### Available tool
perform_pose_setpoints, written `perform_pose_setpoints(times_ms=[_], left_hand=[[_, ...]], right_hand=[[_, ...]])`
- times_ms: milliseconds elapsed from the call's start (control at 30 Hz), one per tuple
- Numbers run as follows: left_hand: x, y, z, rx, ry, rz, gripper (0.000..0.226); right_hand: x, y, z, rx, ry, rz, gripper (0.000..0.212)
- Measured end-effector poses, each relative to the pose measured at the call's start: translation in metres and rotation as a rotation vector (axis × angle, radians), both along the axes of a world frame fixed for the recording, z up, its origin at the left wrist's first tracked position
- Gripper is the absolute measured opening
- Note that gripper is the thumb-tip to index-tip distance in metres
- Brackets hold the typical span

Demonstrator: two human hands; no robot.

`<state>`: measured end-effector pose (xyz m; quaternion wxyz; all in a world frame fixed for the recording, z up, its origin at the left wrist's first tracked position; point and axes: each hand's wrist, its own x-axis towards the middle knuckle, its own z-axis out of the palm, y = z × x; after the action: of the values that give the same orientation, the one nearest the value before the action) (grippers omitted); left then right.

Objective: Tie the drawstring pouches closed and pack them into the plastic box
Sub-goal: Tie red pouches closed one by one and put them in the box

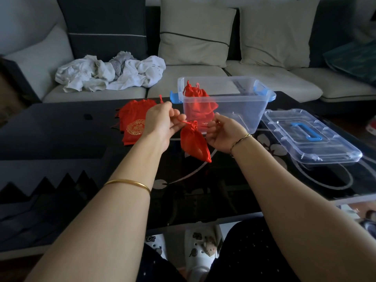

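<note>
Left hand (160,121) and right hand (221,132) each pinch a drawstring end; the red pouch (194,143) hangs between them, neck up; plastic box (240,106) just beyond, nearer the right.

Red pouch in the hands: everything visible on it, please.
The red pouch is thin, slightly shiny fabric, no pattern visible. Its neck is gathered shut at the top; the body hangs tilted, bottom corner toward the lower right. It is above the dark table, in front of the clear plastic box. The left hand pinches its drawstring; the right hand curls at the neck's other side, apparently on the cord too.
</note>
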<state>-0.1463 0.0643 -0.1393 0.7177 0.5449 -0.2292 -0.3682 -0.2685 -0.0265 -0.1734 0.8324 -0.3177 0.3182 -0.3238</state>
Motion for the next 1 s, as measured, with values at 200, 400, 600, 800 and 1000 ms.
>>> perform_pose_setpoints(times_ms=[200,400,600,800,1000], left_hand=[[0.007,0.005,-0.007,0.201,-0.535,-0.285,0.008],[-0.001,0.003,-0.004,0.223,-0.665,-0.309,0.01],[-0.001,0.001,-0.006,0.214,-0.546,-0.314,0.01],[0.0,0.0,-0.007,0.216,-0.443,-0.236,0.014],[0.0,0.0,-0.006,0.205,-0.363,-0.158,0.014]], right_hand=[[-0.001,0.007,0.02,-0.283,0.011,-0.015,0.031],[0.007,0.024,0.035,-0.512,0.13,0.021,0.03],[0.006,0.02,0.028,-0.521,0.382,0.038,0.028],[0.003,0.021,0.029,-0.775,0.512,0.064,0.015],[0.0,0.023,0.029,-1.132,0.654,0.022,0.018]])
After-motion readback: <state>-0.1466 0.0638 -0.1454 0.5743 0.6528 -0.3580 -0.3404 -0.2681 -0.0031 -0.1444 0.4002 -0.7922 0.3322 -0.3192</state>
